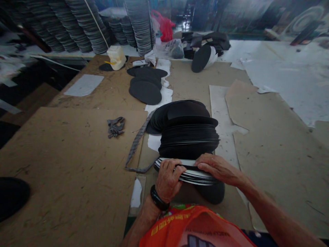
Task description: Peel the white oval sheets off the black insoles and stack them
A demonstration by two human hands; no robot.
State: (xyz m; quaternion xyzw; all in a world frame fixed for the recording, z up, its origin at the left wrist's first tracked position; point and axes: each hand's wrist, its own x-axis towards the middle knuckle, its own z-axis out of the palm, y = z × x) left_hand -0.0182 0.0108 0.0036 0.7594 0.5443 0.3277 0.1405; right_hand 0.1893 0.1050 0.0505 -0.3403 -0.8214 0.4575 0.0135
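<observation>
A bundle of thin oval sheets with black and white edges [197, 179] stands on edge between my hands. My left hand [169, 178], with a black band at the wrist, is closed over the bundle's left end. At its right end my right hand [216, 167] grips the top, fingers bent over the edge. Directly behind rises a thick stack of black oval sheets [189, 139], with more ovals [187, 109] fanned over beyond it. Under the bundle, a dark oval [213, 193] lies partly hidden on the table. A grey cloth strip [135, 147] curves to the left.
Loose dark ovals [146, 91] lie farther back on the cardboard-covered table [64, 154]. Nearby are a crumpled grey rag [116, 127], a white plastic container [117, 57] and a red bag [166, 27]. Tall stacks [84, 27] stand at the back left.
</observation>
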